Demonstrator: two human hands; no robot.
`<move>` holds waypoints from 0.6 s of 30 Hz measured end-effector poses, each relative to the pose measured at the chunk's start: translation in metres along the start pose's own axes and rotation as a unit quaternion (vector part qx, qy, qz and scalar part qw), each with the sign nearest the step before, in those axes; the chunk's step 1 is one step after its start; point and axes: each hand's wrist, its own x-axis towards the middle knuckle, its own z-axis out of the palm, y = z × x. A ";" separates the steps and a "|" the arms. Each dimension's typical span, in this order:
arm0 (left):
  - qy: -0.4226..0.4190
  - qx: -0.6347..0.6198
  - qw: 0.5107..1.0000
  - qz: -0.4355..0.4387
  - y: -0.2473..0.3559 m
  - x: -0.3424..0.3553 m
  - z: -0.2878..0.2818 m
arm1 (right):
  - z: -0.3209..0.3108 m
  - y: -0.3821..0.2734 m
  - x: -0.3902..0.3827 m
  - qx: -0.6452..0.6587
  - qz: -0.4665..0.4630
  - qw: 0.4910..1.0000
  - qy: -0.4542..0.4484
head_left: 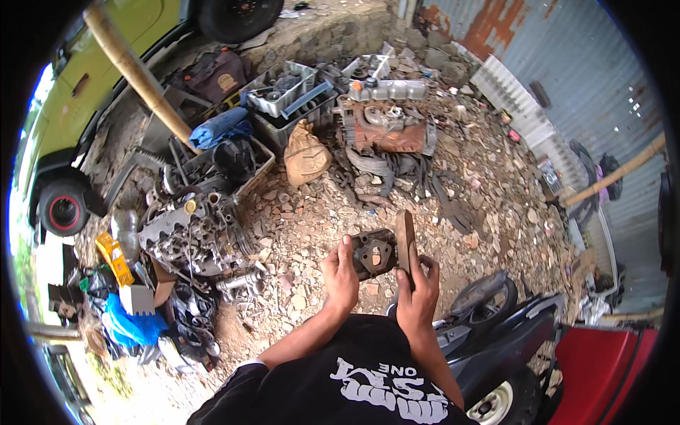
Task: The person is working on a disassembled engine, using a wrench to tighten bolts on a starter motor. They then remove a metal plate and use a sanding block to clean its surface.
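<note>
My left hand is closed on the left side of a dark, greasy metal engine part with an opening in its middle, its thumb pointing up along the edge. In my right hand a flat brown bar stands nearly upright, gripped by its lower end; whether it is wood or rusty metal I cannot tell. The bar is close to the right side of the metal part, and I cannot tell whether they touch. Both are held over the stony ground in front of my body.
A rusty engine block lies ahead, beside a tan sack. Another engine is on the left, near a blue plastic bag. A motorcycle stands close at right. Crates of parts sit farther back.
</note>
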 end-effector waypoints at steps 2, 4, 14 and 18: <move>0.066 -0.036 0.997 0.036 -0.001 0.002 0.029 | -0.008 0.015 0.029 0.046 -0.032 0.998 -0.020; 0.105 -0.018 0.992 0.062 0.005 0.008 0.063 | -0.029 0.026 0.031 0.050 -0.041 0.997 -0.047; 0.291 -0.121 0.947 0.062 -0.011 0.011 0.152 | -0.069 0.099 0.084 0.117 -0.092 0.972 -0.183; 0.287 -0.002 0.952 0.109 -0.041 -0.011 0.170 | -0.054 0.112 0.128 0.126 -0.077 0.974 -0.170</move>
